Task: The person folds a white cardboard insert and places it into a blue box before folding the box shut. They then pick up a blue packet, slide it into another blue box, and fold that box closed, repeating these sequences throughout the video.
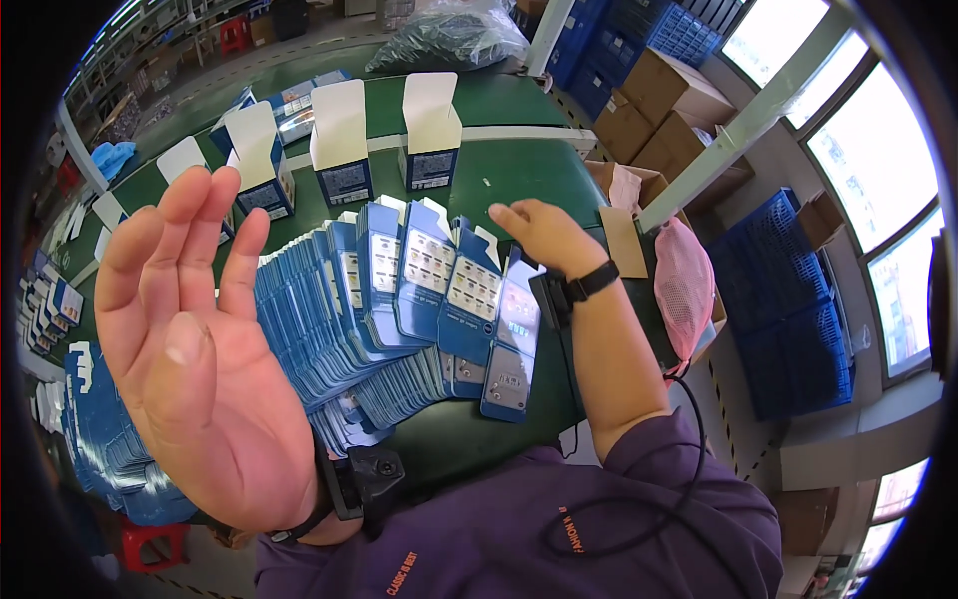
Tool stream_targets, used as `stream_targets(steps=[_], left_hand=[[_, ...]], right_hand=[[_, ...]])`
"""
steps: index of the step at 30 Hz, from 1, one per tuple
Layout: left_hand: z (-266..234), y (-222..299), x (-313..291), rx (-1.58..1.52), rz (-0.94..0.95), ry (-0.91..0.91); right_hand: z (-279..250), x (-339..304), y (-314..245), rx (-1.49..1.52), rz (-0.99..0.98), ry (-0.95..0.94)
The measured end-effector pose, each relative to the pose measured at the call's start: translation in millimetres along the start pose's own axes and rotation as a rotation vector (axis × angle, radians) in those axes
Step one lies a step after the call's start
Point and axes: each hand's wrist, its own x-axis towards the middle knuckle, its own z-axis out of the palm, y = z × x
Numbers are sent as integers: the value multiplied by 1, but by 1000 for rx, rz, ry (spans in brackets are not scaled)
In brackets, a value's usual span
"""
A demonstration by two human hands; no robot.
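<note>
The left hand (190, 349) is raised at nine o'clock, open with spread fingers, holding nothing. The right hand (544, 235) rests at one o'clock, fingers curled on the top edge of the fanned row of flat blue cardboard packages (399, 309) on the green table (519, 170). Upright open blue-and-white boxes (339, 145) stand at twelve o'clock.

Green worktop (519, 175), w/ a pale strip across it. Fanned flat blue cartons (399, 299) lie mid-worktop. Behind the fan: row of upright open boxes (344, 150), flaps up. Left of the fan: more flat cartons (110, 429) & small box stacks (45, 304). Far behind: clear bag (449, 35).
</note>
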Motion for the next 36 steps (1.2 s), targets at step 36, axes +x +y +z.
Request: stream_targets(steps=[36], left_hand=[[52,-38,-33,172,277,-233]], right_hand=[[-27,-116,-173,1021,-704,437]])
